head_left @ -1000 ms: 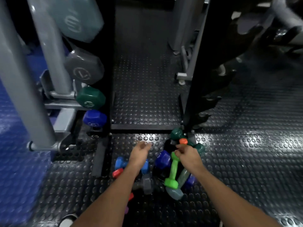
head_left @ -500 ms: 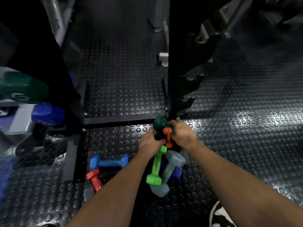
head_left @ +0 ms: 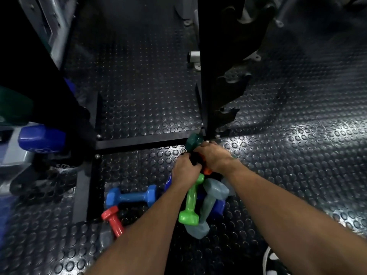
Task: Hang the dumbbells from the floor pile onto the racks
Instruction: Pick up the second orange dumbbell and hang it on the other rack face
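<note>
Left hand: the left hand (head_left: 185, 170) has its fingers curled round something black at the far end of the pile; what exactly it holds is hidden.
Right hand: the right hand (head_left: 215, 158) is curled down beside it, over a small orange dumbbell (head_left: 207, 171) and against a dark green dumbbell head (head_left: 194, 142); which of them it actually grasps I cannot tell.
Pile: a lime green vinyl-coated dumbbell (head_left: 190, 203) lies across two grey-blue hex dumbbells (head_left: 210, 199); a blue hex dumbbell (head_left: 131, 196) and a red one (head_left: 113, 220) lie just left.
Handling: rigid and dense, probably light at these sizes; the glossy coating looks slippery, so wrap the narrow handle between the heads.
Rack: the black upright rack with hooked cradles (head_left: 226, 114) stands just beyond the hands.
</note>
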### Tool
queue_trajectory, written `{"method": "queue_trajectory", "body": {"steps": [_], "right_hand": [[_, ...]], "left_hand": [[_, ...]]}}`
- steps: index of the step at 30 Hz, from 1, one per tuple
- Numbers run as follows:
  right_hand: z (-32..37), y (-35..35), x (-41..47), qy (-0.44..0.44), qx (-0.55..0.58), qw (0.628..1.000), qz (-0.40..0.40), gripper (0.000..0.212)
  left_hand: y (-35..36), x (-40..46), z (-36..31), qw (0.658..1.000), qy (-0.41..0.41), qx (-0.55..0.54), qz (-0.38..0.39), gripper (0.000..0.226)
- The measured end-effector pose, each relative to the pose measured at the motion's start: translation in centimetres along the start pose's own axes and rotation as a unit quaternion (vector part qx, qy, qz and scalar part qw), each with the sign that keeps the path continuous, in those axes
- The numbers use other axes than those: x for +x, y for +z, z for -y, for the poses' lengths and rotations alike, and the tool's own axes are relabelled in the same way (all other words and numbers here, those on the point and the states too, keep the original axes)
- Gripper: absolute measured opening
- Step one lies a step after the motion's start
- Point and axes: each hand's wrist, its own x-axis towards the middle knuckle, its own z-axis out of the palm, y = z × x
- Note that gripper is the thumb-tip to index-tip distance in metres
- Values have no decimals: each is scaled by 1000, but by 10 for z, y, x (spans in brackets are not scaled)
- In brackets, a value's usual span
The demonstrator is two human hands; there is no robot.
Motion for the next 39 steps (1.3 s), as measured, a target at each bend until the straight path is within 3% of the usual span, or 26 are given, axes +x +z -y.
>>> {"method": "queue_trajectory", "body": {"steps": [8, 15, 21, 25, 30, 35, 39], "right_hand": [[2, 3, -6, 6, -29, 1000, 1, 41], [0, -13, -33, 21, 17, 1000, -11, 32], [1, -43, -60, 11, 117, 987, -106, 30], [9, -79, -76, 27, 200, 968, -149, 39], [28, -125, -89, 26, 265, 941, -211, 34], [53, -189, -124, -11, 347, 904, -250, 39], [70, -254, -164, -71, 420, 879, -213, 48]], "left_hand": [[-5, 2, 6, 1000, -8, -18, 23, 49], [-19, 0, 4, 997, -28, -66, 29, 32], [-32, -9, -2, 988, -49, -139, 56, 16], [-49, -22, -15, 965, -77, -241, 67, 11], [-83, -40, -48, 921, -132, -362, 61, 15], [-136, -63, -89, 868, -99, -486, -7, 17], [-187, -103, -131, 877, -31, -476, -57, 19]]}}
